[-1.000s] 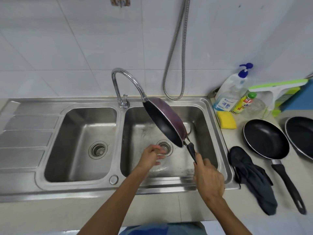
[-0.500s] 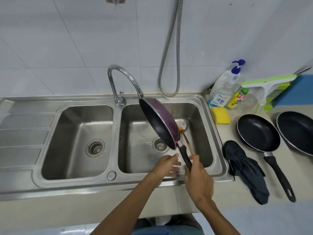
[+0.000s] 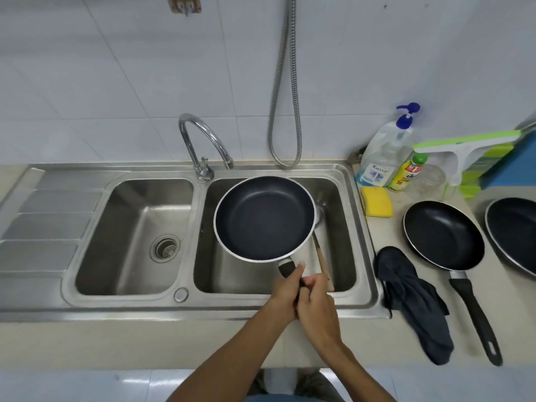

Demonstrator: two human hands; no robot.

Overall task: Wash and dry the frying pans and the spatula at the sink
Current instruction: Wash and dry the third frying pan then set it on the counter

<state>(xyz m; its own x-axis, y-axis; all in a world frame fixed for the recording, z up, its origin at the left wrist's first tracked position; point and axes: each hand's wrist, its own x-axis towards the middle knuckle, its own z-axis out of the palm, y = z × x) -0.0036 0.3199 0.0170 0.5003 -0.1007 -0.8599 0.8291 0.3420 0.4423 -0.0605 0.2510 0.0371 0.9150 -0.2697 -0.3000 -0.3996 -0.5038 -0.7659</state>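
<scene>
Beige worktop point(image 3: 333, 343) carries a stainless double-basin sink point(image 3: 130, 304) with a ribbed drainer on its left side. Curved tap point(image 3: 203, 134) stands on the sink's back rim between the two basins, spout over the back edge of the right basin; no water seen running. Held pan point(image 3: 264, 219) is above the right basin, roughly level, dark inside facing up, handle pointing toward the person. Second pan point(image 3: 443, 235) lies on the worktop to the right of the sink, inside up, handle toward the front edge; third pan point(image 3: 513, 230) lies just beyond it, cut off by the frame edge. Dark cloth point(image 3: 414, 303) lies crumpled between the sink rim and the second pan's handle. Left hand point(image 3: 282, 294) has its fingers wrapped round the held pan's handle near the pan body; right hand point(image 3: 317, 309) is pressed against it, fingers clenched round the handle's rear end — both hands grasping. Spatula point(image 3: 322, 259) lies inside the right basin under the pan's right edge — wooden handle visible, head mostly hidden. Yellow sponge point(image 3: 377, 201) sits at the sink's back right corner.
</scene>
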